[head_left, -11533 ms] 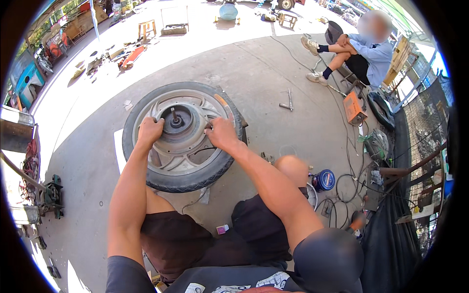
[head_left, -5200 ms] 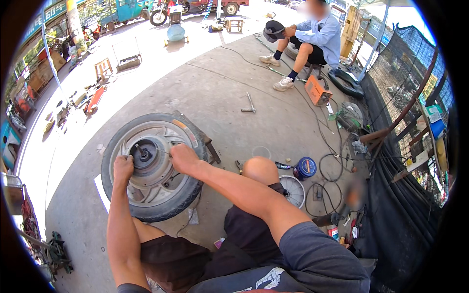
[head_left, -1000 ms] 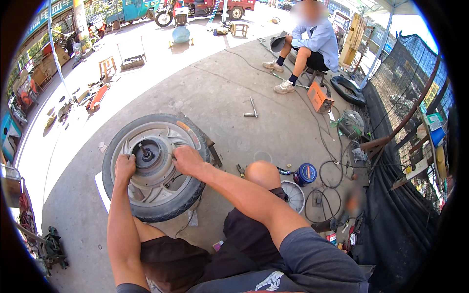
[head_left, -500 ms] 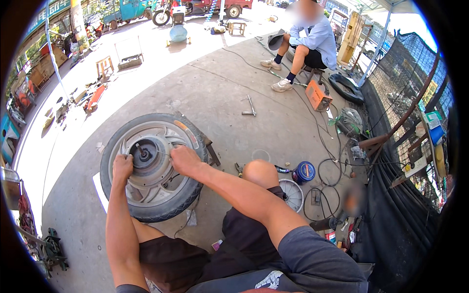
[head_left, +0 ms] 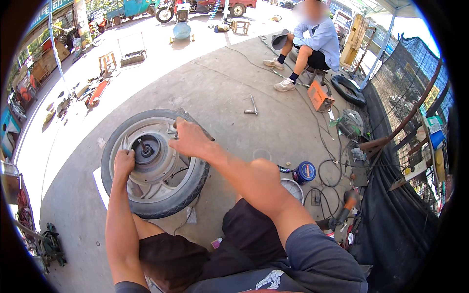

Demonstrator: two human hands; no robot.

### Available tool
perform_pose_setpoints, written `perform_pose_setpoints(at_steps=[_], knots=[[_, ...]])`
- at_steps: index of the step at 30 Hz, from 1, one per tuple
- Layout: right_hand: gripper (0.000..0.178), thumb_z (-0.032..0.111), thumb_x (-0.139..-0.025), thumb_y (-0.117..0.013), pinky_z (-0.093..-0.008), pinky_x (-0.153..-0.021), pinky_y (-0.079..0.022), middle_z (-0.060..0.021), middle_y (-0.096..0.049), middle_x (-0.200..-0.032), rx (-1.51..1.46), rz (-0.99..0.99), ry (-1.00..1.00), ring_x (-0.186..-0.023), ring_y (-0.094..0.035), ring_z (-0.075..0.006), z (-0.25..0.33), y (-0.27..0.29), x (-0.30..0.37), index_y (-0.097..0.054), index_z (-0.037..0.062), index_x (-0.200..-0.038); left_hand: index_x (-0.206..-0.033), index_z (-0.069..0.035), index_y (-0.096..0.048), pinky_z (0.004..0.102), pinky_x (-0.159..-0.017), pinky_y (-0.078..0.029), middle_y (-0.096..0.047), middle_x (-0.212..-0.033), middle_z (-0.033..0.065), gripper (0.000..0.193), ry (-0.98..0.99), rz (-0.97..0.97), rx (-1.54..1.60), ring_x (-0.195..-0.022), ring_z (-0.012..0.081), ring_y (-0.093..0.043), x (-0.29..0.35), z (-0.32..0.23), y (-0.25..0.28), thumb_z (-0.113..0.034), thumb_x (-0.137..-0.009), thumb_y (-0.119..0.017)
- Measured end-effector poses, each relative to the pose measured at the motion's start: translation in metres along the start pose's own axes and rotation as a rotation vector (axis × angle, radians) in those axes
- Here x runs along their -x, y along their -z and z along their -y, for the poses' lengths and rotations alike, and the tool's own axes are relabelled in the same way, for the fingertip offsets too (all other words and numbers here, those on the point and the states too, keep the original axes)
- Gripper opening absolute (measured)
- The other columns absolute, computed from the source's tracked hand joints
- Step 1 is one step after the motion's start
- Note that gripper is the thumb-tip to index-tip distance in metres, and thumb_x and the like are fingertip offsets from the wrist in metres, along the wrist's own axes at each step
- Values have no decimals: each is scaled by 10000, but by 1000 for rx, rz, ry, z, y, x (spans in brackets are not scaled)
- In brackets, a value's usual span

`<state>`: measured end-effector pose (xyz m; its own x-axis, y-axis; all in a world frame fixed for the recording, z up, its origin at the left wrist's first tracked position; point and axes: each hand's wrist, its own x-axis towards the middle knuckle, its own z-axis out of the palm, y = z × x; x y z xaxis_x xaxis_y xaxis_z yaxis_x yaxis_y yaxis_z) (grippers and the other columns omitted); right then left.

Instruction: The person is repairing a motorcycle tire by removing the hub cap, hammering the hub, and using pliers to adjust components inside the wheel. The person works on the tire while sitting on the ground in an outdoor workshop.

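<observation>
A motor wheel (head_left: pixel 141 190) with a black tyre and a grey spoked rim lies tilted in front of me. At its centre, a short axle (head_left: pixel 142 144) stands up from the dark round recess of the hub. My left hand (head_left: pixel 124 162) is closed at the left edge of the hub, its fingertips curled inward; what they grip is hidden. Over the right upper part of the rim, my right hand (head_left: pixel 190 138) is closed with bent fingers. Whatever it holds is too small to make out.
A T-shaped wrench (head_left: pixel 252 105) lies beyond the wheel. To the right are a blue tub (head_left: pixel 304 173), a white spoked cover (head_left: pixel 292 188), loose cables and an angle grinder (head_left: pixel 346 209). A seated person (head_left: pixel 312 44) is near an orange machine (head_left: pixel 320 96).
My right hand has moved away from the hub, up and outward to the rim's upper right. My left hand has shifted slightly down along the hub's edge.
</observation>
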<state>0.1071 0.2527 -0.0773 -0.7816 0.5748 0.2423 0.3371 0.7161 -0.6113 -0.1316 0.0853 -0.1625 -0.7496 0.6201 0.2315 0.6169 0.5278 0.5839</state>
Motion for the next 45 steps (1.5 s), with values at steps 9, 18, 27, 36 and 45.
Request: perform_pose_setpoints(at_steps=[9, 18, 27, 36, 45], knots=[[240, 101, -874, -623, -443, -810, -537, -281, -691, -875, -113, -538, 351, -879, -688, -405, -23, 147, -54, -686, -80, -1018, -859, 67, -703, 492, -839, -491, -662, -884, 321, 426, 107, 131, -2, -907, 451, -669, 4, -25, 14, -339, -906, -584], [220, 139, -879, -640, -459, -774, -531, -249, -691, -839, 209, -411, 710, -832, -674, -419, 81, 144, 18, -704, -37, -994, -805, 113, -677, 474, -742, -485, -639, -737, 307, 399, 65, 23, 11, -751, 394, -677, 10, -12, 15, -267, -901, -601], [214, 135, -869, -632, -460, -818, -544, -271, -684, -852, 259, -155, 271, -850, -683, -414, 4, 130, 15, -715, -36, -967, -801, 112, -675, 493, -757, -491, -632, -751, 329, 404, 28, 17, 0, -779, 423, -681, 10, -21, 12, -277, -882, -605], [318, 171, -910, -623, -434, -834, -526, -210, -716, -898, -556, -190, 193, -871, -677, -381, 60, 143, 26, -688, 15, -1179, -854, 63, -710, 492, -827, -502, -665, -860, 323, 423, 113, 81, -3, -887, 440, -680, 11, -24, 19, -340, -897, -588], [276, 145, -868, -647, -434, -896, -511, -233, -714, -982, 119, 136, 84, -971, -682, -380, 11, 93, 31, -709, -14, -1085, -1012, 79, -702, 491, -945, -482, -658, -1087, 330, 527, 181, 171, -107, -1074, 449, -639, 4, -15, 17, -422, -913, -573]])
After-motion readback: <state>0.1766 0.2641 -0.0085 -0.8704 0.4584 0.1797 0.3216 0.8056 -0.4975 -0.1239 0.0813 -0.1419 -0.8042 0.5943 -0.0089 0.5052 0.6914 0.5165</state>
